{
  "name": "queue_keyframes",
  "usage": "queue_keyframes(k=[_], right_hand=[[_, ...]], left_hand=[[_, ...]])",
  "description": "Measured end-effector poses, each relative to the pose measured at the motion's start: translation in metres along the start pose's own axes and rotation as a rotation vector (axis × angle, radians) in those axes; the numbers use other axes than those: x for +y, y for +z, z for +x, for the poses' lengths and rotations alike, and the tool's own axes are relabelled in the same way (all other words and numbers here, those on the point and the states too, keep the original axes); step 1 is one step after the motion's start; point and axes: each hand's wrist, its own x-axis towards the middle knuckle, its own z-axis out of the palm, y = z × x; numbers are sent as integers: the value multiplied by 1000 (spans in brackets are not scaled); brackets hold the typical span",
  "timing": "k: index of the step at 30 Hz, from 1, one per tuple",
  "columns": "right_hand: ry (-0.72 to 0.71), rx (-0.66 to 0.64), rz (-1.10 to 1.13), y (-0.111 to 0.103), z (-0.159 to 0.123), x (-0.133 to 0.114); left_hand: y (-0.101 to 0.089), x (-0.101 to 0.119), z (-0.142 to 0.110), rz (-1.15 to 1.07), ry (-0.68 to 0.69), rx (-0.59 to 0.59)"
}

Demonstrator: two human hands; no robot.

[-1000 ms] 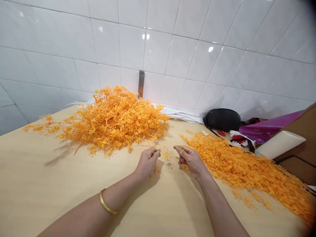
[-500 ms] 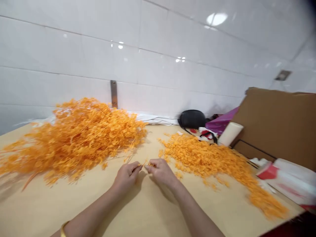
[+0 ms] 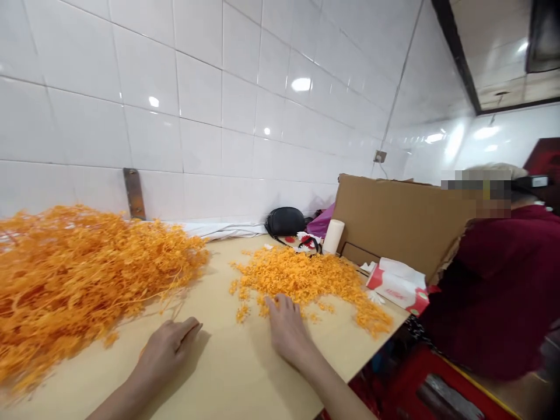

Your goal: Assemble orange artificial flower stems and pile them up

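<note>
Two bare hands rest on a pale wooden tabletop (image 3: 236, 379) at lower centre: the left hand (image 3: 167, 350), fingers together and holding nothing visible, lies just beside a heap of orange branching sprigs (image 3: 87, 274), while the right hand (image 3: 286, 332), fingers slightly spread, touches a pile of loose orange clippings (image 3: 301, 280). Beyond, a black pouch bag (image 3: 284, 221) sits upper centre; a person in a maroon top (image 3: 503, 291) stands far right.
</note>
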Motion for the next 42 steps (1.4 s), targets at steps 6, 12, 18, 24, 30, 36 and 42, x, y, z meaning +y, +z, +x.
queue_keyframes(k=[6, 12, 18, 24, 30, 36, 42], right_hand=[[102, 55, 246, 12, 13, 20], [133, -47, 811, 3, 14, 10], [-131, -164, 919, -16, 7, -23], [-186, -313, 931, -23, 2, -44], [-391, -465, 982, -37, -1, -48], [-592, -608, 997, -78, -4, -70], [-781, -610, 807, -108, -11, -60]], left_hand=[[-12, 20, -20, 190, 267, -77], [-29, 31, -40, 138, 379, 35], [-19, 73, -23, -56, 357, 154], [-6, 74, -12, -305, 69, -194], [-27, 72, -39, -568, -22, -284], [-73, 98, -75, -694, -76, -288], [-124, 101, -113, -862, -238, -408]])
